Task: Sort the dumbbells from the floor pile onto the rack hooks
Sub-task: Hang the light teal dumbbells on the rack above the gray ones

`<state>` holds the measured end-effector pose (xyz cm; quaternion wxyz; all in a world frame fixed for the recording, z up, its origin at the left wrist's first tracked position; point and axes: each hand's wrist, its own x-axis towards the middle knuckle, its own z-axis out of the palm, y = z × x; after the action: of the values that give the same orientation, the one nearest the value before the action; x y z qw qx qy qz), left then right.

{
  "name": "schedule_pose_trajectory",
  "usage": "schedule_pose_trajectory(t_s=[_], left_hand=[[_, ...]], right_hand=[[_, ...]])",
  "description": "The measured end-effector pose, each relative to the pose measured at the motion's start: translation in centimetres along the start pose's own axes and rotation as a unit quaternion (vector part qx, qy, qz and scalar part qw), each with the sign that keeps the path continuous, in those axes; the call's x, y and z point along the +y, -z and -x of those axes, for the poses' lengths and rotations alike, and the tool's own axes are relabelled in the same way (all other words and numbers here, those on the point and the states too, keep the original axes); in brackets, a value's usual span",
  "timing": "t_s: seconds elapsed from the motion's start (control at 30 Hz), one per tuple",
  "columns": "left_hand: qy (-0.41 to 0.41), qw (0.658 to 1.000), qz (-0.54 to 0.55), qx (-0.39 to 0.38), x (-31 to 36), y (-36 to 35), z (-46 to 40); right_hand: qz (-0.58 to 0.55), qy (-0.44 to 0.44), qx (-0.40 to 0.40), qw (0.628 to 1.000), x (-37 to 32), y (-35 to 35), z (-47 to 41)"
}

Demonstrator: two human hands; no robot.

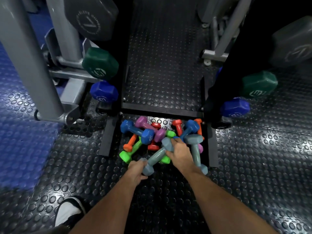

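A pile of small coloured dumbbells lies on the floor inside the black rack base [162,112]. On top of the pile lies a grey-blue dumbbell [157,155], slanting from lower left to upper right. My left hand [136,171] grips its near head, and my right hand [179,153] grips its far head and the handle beside it. A second grey-blue dumbbell [195,149] lies just right of my right hand. Behind them sit a blue dumbbell [137,131], a purple one [151,128], green [130,152], orange [130,142] and red ones [177,126].
On the rack hang larger dumbbells: green [100,64] and blue [103,92] on the left, green [259,84] and blue [235,107] on the right, grey ones [91,17] higher up. A grey machine frame [28,53] stands left. My shoe [69,211] is at lower left.
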<state>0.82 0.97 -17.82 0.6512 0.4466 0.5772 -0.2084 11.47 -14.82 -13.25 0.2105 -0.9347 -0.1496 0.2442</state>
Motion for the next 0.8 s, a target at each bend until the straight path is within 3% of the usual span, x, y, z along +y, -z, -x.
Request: schedule_pose_trajectory(t_s=[0.2, 0.3, 0.53, 0.8], left_hand=[[-0.044, 0.999, -0.001, -0.008, 1.2, -1.1, 4.2], [-0.084, 0.996, -0.019, -0.017, 2.2, -2.2, 7.1], [-0.208, 0.974, -0.039, -0.087, 7.5, -5.8, 14.7], [-0.298, 0.938, -0.081, -0.158, 12.6, -8.5, 25.8]], right_hand=[[-0.117, -0.041, 0.001, 0.992, 0.9, 4.2, 2.0], [-0.121, -0.035, 0.019, 0.992, 1.3, 7.7, 3.4], [-0.17, -0.026, 0.148, 0.974, 0.9, 18.3, 8.6], [-0.252, 0.039, 0.291, 0.922, -0.8, 28.3, 15.2]])
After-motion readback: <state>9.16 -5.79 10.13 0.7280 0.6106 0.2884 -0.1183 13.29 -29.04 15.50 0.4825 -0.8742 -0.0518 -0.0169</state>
